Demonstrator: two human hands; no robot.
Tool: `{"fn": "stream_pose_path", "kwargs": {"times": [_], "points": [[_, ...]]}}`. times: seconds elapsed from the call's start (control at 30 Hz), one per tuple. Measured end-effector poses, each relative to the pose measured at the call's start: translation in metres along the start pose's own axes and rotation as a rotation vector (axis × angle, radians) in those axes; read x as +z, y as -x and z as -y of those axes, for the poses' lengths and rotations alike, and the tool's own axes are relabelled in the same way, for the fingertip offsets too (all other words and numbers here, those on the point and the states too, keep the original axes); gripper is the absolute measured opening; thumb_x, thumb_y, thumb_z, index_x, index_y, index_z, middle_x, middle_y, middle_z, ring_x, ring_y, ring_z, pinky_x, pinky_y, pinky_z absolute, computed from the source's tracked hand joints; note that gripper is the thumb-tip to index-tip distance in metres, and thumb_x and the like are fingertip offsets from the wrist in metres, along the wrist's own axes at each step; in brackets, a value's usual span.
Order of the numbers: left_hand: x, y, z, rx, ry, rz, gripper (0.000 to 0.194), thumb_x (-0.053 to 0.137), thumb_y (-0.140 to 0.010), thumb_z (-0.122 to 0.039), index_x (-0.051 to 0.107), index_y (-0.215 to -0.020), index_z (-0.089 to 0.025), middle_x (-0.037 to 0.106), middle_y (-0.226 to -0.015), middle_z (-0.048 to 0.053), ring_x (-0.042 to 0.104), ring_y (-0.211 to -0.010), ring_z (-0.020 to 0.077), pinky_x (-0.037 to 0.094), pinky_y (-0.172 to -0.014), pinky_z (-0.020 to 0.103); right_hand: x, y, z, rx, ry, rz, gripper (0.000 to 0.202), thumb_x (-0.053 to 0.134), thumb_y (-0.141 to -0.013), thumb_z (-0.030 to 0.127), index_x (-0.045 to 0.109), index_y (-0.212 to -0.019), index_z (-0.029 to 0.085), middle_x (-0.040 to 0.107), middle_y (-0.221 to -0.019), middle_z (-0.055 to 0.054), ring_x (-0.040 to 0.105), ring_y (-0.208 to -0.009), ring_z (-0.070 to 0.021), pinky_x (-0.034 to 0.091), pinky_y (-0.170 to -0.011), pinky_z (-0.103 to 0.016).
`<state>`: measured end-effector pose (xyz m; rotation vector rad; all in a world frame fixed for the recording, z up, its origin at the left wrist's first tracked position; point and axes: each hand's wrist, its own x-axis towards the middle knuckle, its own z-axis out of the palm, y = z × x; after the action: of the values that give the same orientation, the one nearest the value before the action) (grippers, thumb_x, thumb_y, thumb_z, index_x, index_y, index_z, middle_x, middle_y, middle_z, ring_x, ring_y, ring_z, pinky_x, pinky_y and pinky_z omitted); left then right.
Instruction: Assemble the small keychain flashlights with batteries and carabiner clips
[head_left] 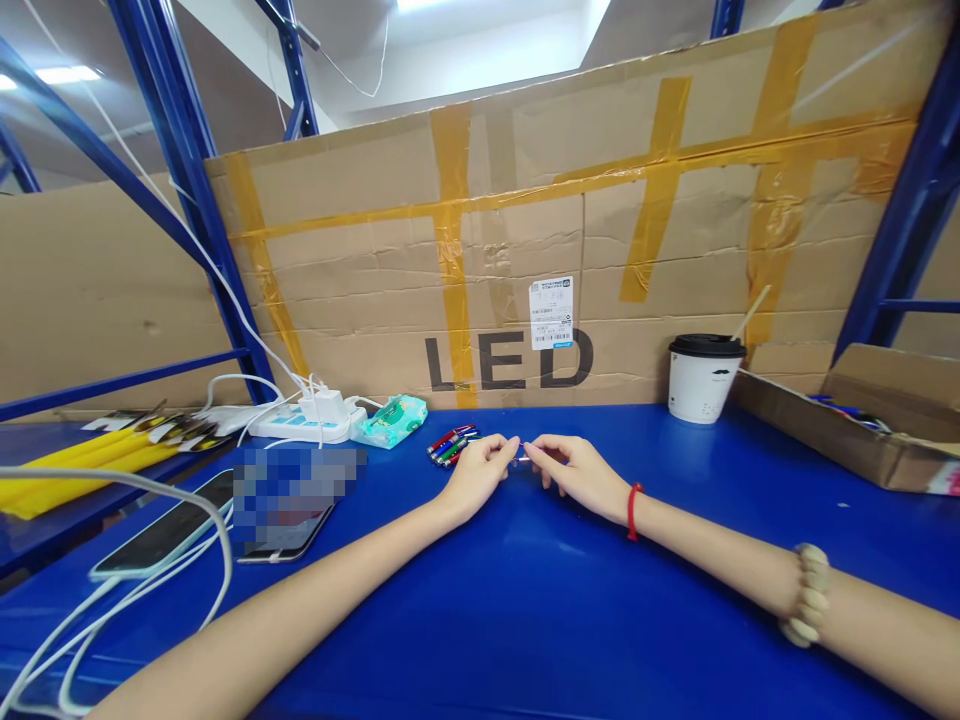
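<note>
My left hand (480, 470) and my right hand (574, 468) meet near the middle of the blue tabletop, thumbs and fingertips pinched toward each other. Between them shows a slim purple-and-silver pen piece (523, 459), mostly covered by the fingers. Whether it is one part or two I cannot make out. Just left of my left hand lies a small pile of coloured pens (448, 446), red, green and blue with silvery parts; the hand partly covers the pile.
At left are two phones (169, 525), white cables (217, 510), a power strip (300, 423), a teal wipes pack (391, 420) and yellow packages (90, 462). A lidded paper cup (701, 385) and an open cardboard box (817, 430) stand right. A cardboard wall (360, 290) closes the back.
</note>
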<state>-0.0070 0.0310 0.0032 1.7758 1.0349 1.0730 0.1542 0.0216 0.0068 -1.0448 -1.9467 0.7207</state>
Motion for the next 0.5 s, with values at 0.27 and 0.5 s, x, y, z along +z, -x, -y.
{"fn": "stream_pose_path", "kwargs": {"times": [0.27, 0.5], "points": [[-0.0022, 0.0025, -0.0065, -0.034, 0.157, 0.084, 0.040, 0.049, -0.074, -0.054, 0.037, -0.061, -0.017, 0.021, -0.046, -0.009, 0.019, -0.039, 0.0042, 0.012, -0.040, 0.020, -0.0037, 0.0010, -0.0013, -0.366, 0.438, 0.021, 0.032, 0.039, -0.087, 0.038, 0.060, -0.103, 0.021, 0.058, -0.075, -0.004, 0.054, -0.065, -0.0142, 0.043, -0.063, -0.026], [-0.0015, 0.0045, -0.0073, 0.032, 0.022, 0.031, 0.040, 0.046, -0.077, -0.051, 0.041, -0.060, -0.016, 0.028, -0.048, -0.007, 0.025, -0.043, 0.0056, 0.017, -0.042, 0.020, -0.0021, 0.0040, 0.0024, -0.369, 0.543, 0.076, 0.033, 0.034, -0.089, 0.038, 0.060, -0.100, 0.019, 0.060, -0.080, -0.007, 0.056, -0.071, -0.0171, 0.042, -0.067, -0.028]]}}
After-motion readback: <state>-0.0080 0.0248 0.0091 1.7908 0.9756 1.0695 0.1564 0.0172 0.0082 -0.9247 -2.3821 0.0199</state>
